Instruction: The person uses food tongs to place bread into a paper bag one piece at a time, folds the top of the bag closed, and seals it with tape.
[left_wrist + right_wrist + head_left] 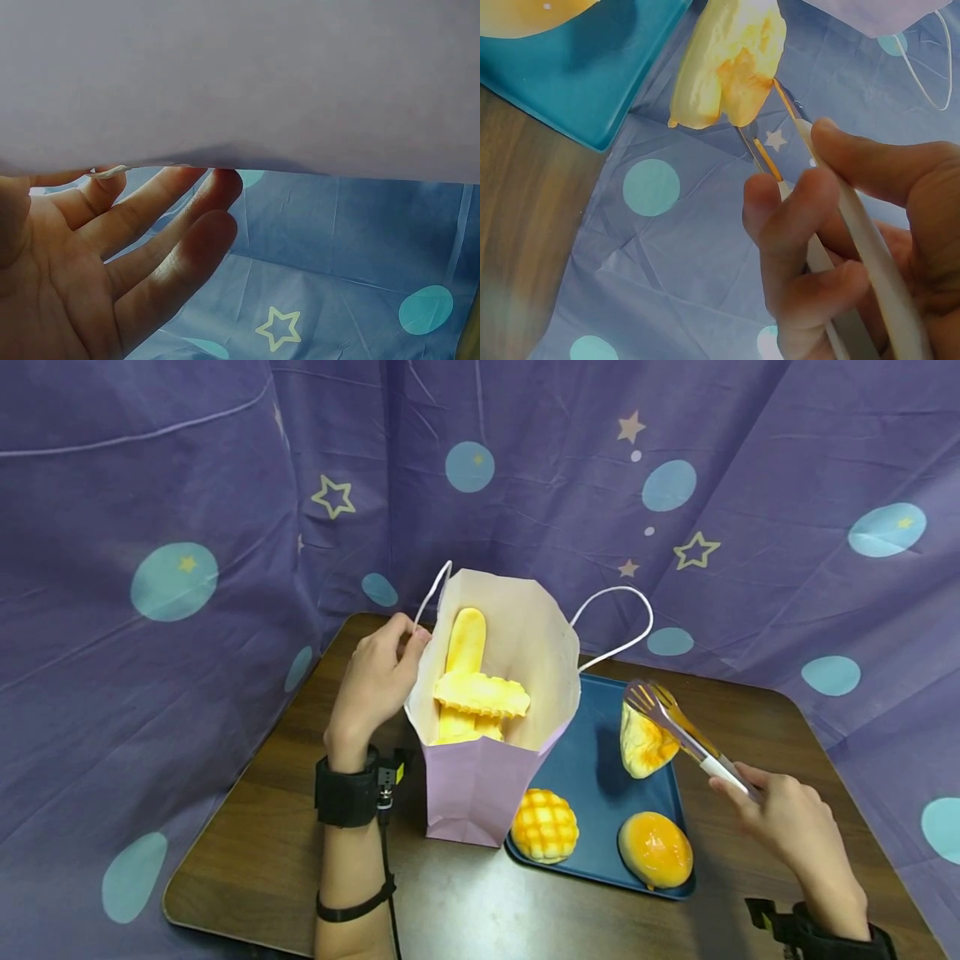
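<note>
A lilac paper bag (480, 789) stands upright, its mouth wide, with several pieces of yellow bread (480, 693) inside. My left hand (375, 681) pinches the bag's left rim beside a white cord handle; in the left wrist view the other fingers of that hand (127, 247) spread loosely under the bag's edge. My right hand (795, 818) holds white-handled tongs (723, 768). Between the tongs' tips hangs a folded, browned piece of bread (643, 743), lifted above the blue tray (588, 760). The right wrist view shows the same bread (731, 67) at the tong tips.
On the tray lie a round bun with a grid pattern (545, 827) and a glossy round bun (656, 852). The bag overlaps the tray's left side. A wooden table (262, 852) carries everything, with a purple patterned curtain (555, 502) behind. Another cord handle (648, 610) loops out to the right.
</note>
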A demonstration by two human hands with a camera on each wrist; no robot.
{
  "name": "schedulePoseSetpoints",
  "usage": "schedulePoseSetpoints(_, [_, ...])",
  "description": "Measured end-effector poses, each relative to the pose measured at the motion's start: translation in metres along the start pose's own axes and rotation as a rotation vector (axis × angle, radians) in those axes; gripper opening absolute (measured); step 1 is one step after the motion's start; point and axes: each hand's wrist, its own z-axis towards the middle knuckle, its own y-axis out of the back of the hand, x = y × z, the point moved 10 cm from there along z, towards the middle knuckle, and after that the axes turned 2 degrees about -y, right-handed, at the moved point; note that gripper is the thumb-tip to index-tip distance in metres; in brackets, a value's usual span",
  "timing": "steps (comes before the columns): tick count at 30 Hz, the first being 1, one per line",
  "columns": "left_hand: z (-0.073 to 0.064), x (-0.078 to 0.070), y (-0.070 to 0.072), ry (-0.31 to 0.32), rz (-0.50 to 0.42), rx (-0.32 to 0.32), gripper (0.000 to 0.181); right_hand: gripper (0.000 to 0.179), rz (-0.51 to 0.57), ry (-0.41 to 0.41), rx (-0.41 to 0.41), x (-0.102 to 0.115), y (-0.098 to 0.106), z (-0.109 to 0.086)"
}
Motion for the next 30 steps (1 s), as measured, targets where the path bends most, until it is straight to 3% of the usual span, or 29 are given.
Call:
schedulePoseSetpoints(11, [0.0, -0.001, 0.001, 0.001, -0.003, 0.001, 0.023, 0.06, -0.008, 0.051, -0.167, 0.013, 0.028, -0.005])
schedulePoseSetpoints(30, [-0.001, 0.0, 0.002, 0.014, -0.003, 0.003, 0.024, 0.056, 0.031, 0.093, -0.283, 0.028, 0.056, -0.012])
